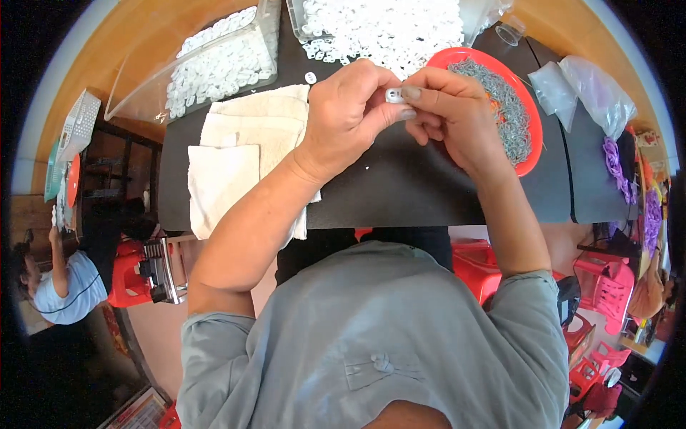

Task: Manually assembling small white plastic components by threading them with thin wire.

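Observation:
Above the dark table, my left hand and my right hand meet fingertip to fingertip. Between them is a small white plastic piece with dark openings, pinched by the thumbs and forefingers of both hands. Whether a finer part is in my right fingers too, I cannot tell. Just right of my right hand sits a red tray heaped with thin grey metal parts; a few orange bits show among them. Past my hands lies a pile of similar white pieces.
A clear bin of white pieces stands far left, with folded cream cloths nearer. Clear plastic bags lie at the right, beside a clear cup. Another person is at the left; red stools stand near the table.

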The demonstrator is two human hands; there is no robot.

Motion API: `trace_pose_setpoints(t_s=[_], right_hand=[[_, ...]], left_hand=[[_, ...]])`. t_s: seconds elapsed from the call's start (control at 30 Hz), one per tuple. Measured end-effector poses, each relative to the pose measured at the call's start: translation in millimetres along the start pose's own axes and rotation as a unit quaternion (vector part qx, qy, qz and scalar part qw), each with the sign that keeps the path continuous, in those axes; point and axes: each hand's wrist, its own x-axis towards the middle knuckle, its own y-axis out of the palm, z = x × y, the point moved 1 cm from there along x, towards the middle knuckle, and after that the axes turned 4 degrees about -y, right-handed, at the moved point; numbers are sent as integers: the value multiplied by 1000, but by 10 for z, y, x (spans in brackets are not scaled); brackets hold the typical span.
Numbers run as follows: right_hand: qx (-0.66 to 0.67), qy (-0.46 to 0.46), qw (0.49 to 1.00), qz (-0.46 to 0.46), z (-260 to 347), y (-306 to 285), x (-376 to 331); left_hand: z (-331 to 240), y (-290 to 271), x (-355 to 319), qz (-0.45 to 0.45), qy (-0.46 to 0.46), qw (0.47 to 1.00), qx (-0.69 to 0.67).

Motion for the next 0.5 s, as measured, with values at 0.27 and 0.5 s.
trace_pose_setpoints(t_s=[0.27, 0.5], right_hand=[[-70, -136, 984, -90, -36, -130, 60], [-43, -185, 972, -137, -6, -236, 41]], left_hand=[[-134, -311, 155, -186, -10, 982, 21], [-383, -1072, 827, -260, -90, 959, 76]])
